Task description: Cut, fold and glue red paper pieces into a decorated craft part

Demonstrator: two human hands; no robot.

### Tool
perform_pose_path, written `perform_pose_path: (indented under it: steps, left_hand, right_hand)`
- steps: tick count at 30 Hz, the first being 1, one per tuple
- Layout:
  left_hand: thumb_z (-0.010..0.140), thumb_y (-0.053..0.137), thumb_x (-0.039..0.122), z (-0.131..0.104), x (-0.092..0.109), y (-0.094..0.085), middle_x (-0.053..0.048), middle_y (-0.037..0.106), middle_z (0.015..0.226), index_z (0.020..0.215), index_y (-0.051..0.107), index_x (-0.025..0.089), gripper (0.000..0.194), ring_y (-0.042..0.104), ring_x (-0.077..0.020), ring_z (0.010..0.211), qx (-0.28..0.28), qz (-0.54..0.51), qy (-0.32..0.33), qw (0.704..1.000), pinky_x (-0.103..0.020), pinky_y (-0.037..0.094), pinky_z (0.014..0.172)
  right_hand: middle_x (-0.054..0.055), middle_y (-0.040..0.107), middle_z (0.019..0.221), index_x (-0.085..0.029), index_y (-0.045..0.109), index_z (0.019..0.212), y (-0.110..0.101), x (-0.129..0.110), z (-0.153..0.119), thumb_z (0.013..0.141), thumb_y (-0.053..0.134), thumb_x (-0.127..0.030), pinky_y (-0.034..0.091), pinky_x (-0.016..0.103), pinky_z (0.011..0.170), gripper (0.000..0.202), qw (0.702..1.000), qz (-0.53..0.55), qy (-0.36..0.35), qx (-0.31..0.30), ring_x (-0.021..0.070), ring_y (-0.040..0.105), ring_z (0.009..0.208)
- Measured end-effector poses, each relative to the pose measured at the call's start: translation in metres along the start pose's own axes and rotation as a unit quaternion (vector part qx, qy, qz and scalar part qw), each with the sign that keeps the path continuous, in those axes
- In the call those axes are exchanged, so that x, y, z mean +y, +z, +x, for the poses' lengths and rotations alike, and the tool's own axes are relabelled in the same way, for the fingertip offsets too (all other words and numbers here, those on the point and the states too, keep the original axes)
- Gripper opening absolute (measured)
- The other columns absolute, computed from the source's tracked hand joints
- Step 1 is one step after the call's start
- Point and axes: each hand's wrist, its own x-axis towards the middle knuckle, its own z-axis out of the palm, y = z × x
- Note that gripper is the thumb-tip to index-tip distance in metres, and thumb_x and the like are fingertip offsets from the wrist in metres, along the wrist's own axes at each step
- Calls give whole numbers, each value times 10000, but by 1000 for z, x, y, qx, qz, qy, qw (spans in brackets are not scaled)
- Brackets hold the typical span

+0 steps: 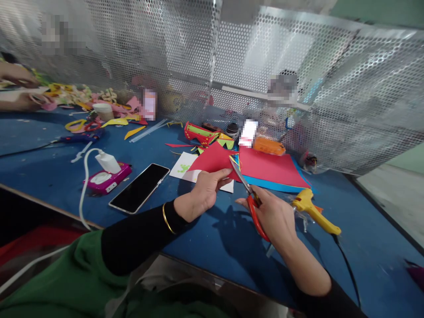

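My left hand (206,193) pinches the lower edge of a red sheet (212,158), thumb and fingers closed on it. In my right hand (273,216) is a pair of scissors (244,181) with red-orange handles. The blades point up and left and meet the sheet's right side; whether they are parted is hard to make out. Beneath the red sheet lies a white card (179,167) with a green print, partly covered. Right of the blades rests a stack of red sheets (270,165), with a blue sheet (274,183) showing under its front edge.
A yellow glue gun (314,211) with a black cord lies right. Left are a black-screened phone (139,187) and a purple power socket (107,179) with a white charger. Behind stand a red-green paper piece (202,134), an orange packet (270,145) and a perforated metal screen (185,53). Another person's hands (20,88) work far left.
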Motion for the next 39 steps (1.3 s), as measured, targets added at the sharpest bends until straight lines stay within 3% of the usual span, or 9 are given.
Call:
perform_pose_path:
  steps: [4, 10, 13, 22, 29, 39]
  left_hand:
    - [663, 832, 58, 0, 2, -1, -67, 757, 763, 681, 747, 121, 107, 689, -171, 715, -4, -7, -2, 1000, -304, 557, 732]
    - [673, 859, 158, 6, 12, -2, -47, 776, 838, 862, 755, 181, 216, 683, -167, 696, 27, -70, -12, 997, -283, 539, 656]
    - [688, 845, 113, 9, 16, -1, -46, 777, 877, 856, 741, 183, 209, 700, -168, 754, 28, -86, -20, 996, -274, 544, 694]
    - [745, 775, 19, 5, 16, 4, -31, 743, 779, 835, 710, 130, 158, 673, -116, 638, 45, -118, -46, 991, -242, 567, 639]
    - [747, 783, 39, 3, 8, 1, -58, 763, 856, 872, 726, 132, 166, 698, -134, 698, 19, -116, -60, 991, -265, 577, 704]
    - [779, 759, 35, 2, 5, 2, -63, 768, 855, 870, 730, 126, 132, 714, -136, 709, -7, -137, -68, 988, -242, 590, 678]
  right_hand:
    - [18, 708, 719, -229, 720, 980, 0, -1, 0, 968, 513, -562, 252, 273, 533, 392, 1000, 4, 8, -1, 166, 629, 573]
    - [14, 708, 722, -236, 733, 1003, 4, 1, 0, 947, 551, -558, 256, 272, 535, 374, 1000, -2, 4, 17, 171, 633, 586]
    - [29, 733, 789, -228, 730, 1038, 5, 2, 0, 950, 550, -555, 269, 276, 537, 384, 1000, -15, -3, 24, 179, 646, 606]
    - [37, 742, 809, -222, 717, 1086, 1, -1, 1, 941, 556, -532, 281, 285, 537, 379, 999, -36, -14, 22, 185, 639, 563]
    - [63, 771, 875, -220, 717, 1107, 4, 0, 1, 941, 548, -558, 296, 291, 546, 413, 999, -47, -12, 26, 185, 641, 559]
    - [47, 747, 770, -221, 721, 1028, 3, -1, 1, 987, 451, -595, 281, 286, 529, 462, 999, -20, -10, 25, 191, 639, 537]
